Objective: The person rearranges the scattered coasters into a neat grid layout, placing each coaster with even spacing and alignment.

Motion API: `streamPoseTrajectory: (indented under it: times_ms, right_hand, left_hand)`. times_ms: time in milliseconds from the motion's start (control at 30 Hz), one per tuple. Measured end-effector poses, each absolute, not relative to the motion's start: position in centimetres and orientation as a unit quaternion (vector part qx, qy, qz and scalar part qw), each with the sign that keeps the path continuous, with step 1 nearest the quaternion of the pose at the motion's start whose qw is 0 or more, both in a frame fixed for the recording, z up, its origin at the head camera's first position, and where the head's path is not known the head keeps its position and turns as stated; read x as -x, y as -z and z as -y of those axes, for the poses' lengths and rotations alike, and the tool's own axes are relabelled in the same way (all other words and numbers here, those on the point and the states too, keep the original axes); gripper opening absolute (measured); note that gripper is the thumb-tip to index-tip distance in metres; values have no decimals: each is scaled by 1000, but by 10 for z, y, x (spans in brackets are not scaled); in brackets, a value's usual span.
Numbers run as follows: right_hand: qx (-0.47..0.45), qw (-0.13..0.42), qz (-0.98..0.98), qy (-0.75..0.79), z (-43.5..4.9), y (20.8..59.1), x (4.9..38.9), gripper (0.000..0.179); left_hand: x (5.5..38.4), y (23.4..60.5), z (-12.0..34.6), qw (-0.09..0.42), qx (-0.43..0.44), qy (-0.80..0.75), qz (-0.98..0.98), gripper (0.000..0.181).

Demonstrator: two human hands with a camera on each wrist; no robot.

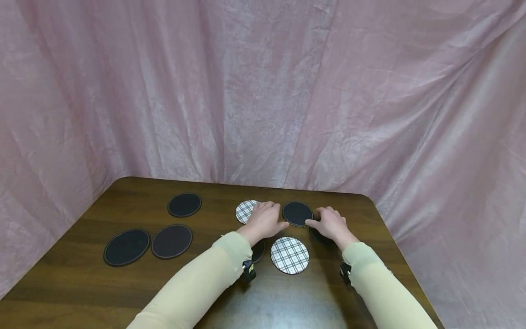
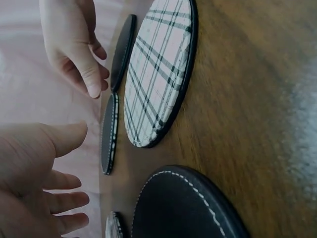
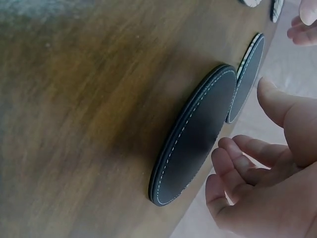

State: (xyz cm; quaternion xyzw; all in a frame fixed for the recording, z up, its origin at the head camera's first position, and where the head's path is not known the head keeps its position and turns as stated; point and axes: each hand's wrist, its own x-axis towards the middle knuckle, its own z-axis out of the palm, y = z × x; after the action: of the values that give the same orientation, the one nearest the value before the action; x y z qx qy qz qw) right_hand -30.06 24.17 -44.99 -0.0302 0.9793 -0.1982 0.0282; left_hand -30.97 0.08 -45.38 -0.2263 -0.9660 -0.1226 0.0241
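Observation:
My left hand [image 1: 265, 221] hovers over the table with fingers extended and nothing held. Just beyond it lies a round plaid coaster [image 1: 245, 211], partly covered by the fingers, and a black coaster [image 1: 258, 252] peeks out below the wrist. My right hand [image 1: 330, 224] is above a black stitched coaster [image 3: 198, 139], its fingers loosely bent and empty. Between the hands, another black coaster [image 1: 297, 213] lies toward the back, close against that one. Nearer to me is a white plaid coaster [image 1: 289, 255] with dark lines and a black edge.
On the left of the brown wooden table [image 1: 74, 283] are three more dark coasters: one at the back [image 1: 184, 204], one in the middle [image 1: 171, 241] and one farthest left [image 1: 126, 247]. A pink curtain [image 1: 263, 91] hangs behind the table and along its sides.

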Motion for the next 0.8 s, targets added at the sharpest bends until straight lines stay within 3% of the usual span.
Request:
streamPoseTrajectory:
  times_ms: [467, 800]
  right_hand:
    - [11, 49, -979, 196, -240, 449, 311, 58]
    - [-9, 59, -984, 171, -233, 444, 317, 54]
  left_hand:
    - [323, 466, -16, 24, 193, 126, 973, 60]
    - [333, 473, -30, -15, 172, 131, 976, 66]
